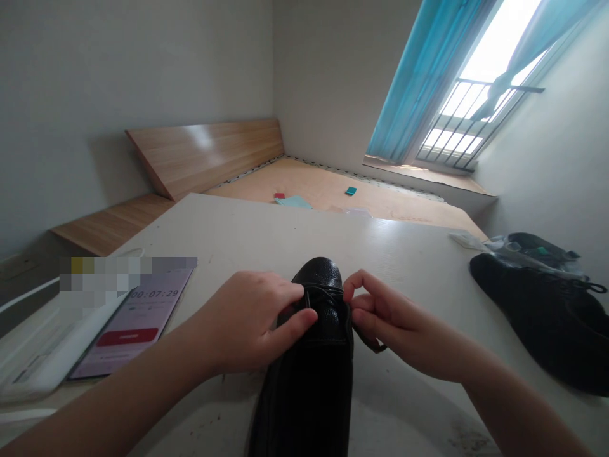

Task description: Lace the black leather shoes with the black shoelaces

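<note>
Left hand (252, 320) and right hand (397, 320), fingers closed, pinch thin black laces (323, 291) atop a black leather shoe (316, 343); a phone (136, 324) reads 00:07:29.

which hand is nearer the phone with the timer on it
Left. The left hand rests on the black leather shoe just right of the phone, not touching it; the right hand is farther off, on the shoe's far side from the phone.

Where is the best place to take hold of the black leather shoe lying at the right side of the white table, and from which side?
Probably grip the wide middle of the black leather shoe, coming from above on the near side, toward the right hand. It lies low on the white table, and that side faces the hand, while a crumpled plastic bag sits behind its far edge.
</note>
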The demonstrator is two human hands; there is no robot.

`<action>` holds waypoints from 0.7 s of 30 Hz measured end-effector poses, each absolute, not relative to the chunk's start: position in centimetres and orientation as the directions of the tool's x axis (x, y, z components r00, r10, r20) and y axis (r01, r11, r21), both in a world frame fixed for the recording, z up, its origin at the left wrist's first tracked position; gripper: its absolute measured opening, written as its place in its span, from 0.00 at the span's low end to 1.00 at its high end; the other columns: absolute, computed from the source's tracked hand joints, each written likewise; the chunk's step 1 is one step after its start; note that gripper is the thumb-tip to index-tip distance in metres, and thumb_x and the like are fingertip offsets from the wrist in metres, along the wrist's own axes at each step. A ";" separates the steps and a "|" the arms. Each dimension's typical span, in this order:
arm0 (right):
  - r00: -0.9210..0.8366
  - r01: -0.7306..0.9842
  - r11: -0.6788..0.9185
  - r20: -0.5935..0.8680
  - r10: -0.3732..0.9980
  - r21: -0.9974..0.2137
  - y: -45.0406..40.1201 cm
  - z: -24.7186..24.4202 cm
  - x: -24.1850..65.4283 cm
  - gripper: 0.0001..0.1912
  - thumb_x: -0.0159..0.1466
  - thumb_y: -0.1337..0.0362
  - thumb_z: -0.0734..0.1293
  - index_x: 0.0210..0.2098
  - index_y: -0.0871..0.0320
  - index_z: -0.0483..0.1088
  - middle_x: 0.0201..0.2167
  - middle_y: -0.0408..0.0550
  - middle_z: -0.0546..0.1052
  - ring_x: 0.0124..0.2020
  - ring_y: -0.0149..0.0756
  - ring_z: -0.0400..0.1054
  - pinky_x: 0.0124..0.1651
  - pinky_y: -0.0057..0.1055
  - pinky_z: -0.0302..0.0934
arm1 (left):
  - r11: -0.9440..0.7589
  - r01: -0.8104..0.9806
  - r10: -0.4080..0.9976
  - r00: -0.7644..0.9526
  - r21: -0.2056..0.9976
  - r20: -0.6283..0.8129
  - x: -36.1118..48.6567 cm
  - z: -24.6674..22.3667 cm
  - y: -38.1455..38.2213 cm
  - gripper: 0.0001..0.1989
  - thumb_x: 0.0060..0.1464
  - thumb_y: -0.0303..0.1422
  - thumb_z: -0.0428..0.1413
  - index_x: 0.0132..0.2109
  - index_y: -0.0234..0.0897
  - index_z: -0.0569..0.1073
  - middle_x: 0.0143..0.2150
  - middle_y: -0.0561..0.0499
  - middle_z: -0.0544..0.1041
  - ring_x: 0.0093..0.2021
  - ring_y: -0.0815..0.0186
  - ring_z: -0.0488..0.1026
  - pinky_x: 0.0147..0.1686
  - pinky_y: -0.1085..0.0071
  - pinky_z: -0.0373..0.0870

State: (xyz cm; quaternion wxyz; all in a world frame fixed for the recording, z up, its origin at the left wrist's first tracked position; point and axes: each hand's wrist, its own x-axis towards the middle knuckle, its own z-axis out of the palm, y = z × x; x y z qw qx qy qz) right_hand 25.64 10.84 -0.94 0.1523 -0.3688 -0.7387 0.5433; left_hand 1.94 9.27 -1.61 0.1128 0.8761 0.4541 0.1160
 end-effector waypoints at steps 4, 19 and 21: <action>-0.673 0.400 0.160 -0.171 0.720 -0.902 10.3 -0.5 25.6 0.12 0.69 0.53 0.54 0.48 0.52 0.55 0.26 0.38 0.61 0.28 0.28 0.54 0.31 0.26 0.55 | -0.507 0.819 0.859 0.505 0.270 0.081 2.3 -1.5 8.8 0.23 0.57 0.54 0.43 0.31 0.39 0.65 0.30 0.50 0.72 0.29 0.59 0.67 0.29 0.67 0.54; -0.497 0.730 0.490 0.123 0.859 -0.476 6.4 0.5 23.3 0.16 0.62 0.70 0.52 0.47 0.56 0.63 0.43 0.50 0.77 0.44 0.38 0.72 0.42 0.34 0.67 | -0.505 0.750 0.852 0.513 0.428 0.107 2.3 -0.9 8.7 0.06 0.52 0.29 0.43 0.35 0.40 0.64 0.29 0.52 0.69 0.30 0.62 0.66 0.31 0.67 0.58; -0.516 0.748 0.531 0.156 0.843 -0.397 6.3 0.1 23.3 0.17 0.62 0.70 0.52 0.47 0.57 0.64 0.43 0.52 0.78 0.44 0.39 0.73 0.43 0.36 0.68 | -0.464 0.746 0.869 0.488 0.477 0.082 2.1 -0.8 8.8 0.07 0.52 0.28 0.43 0.34 0.40 0.65 0.29 0.53 0.70 0.30 0.63 0.66 0.31 0.67 0.58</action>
